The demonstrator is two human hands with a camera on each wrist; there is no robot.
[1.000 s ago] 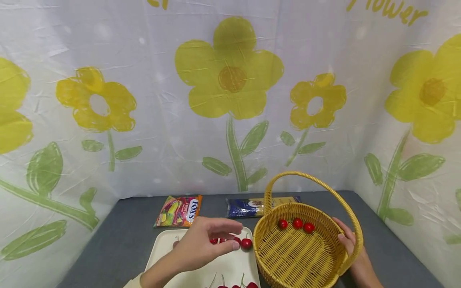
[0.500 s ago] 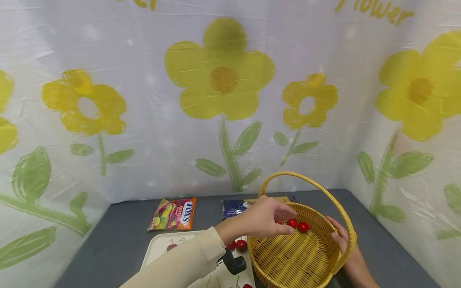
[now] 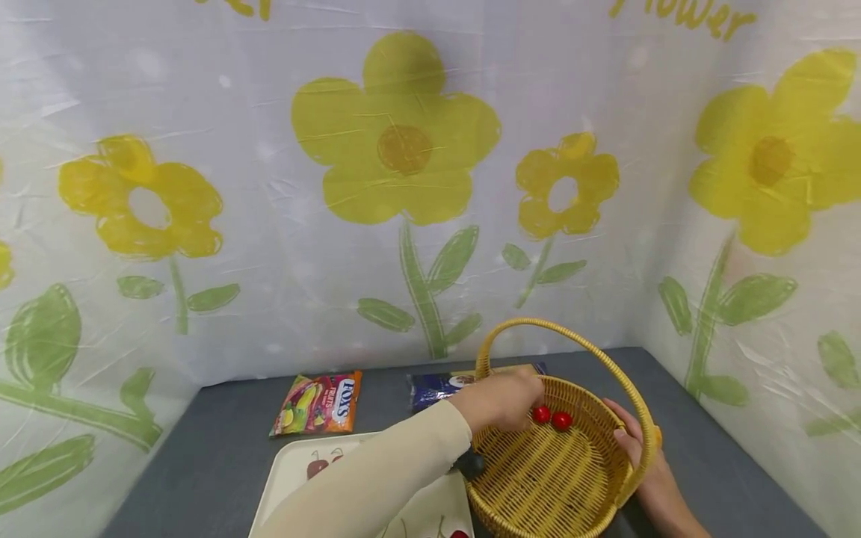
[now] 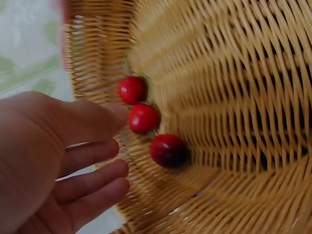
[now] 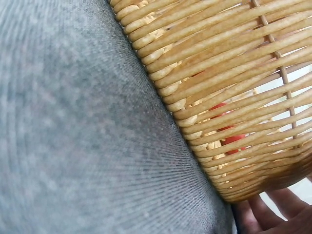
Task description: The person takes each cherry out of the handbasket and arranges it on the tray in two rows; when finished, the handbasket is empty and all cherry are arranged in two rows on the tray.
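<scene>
My left hand (image 3: 504, 400) reaches over the left rim of the yellow wicker basket (image 3: 548, 489). In the left wrist view, its thumb tip lies right at the middle of three red cherries (image 4: 144, 118), while the other fingers are loosely bent with nothing between them. Two of these cherries (image 3: 561, 421) show in the head view; the hand hides the rest. At the basket's right side, my right hand (image 3: 646, 471) grips the rim below the arched handle, thumb uppermost. The right wrist view catches its fingers (image 5: 287, 204) against the outside of the weave.
Left of the basket lies a cream tray (image 3: 276, 478) bearing cherry pictures, partly under my left sleeve (image 3: 377, 471). Behind it are a Fox's candy bag (image 3: 319, 403) and a blue-and-gold packet (image 3: 430, 388). A flowered curtain (image 3: 269, 299) backs the grey table (image 3: 222, 448).
My left hand has moved right, from above the tray across the rim and down into the basket by the cherries. My right hand keeps its grip. The head view has turned slightly right.
</scene>
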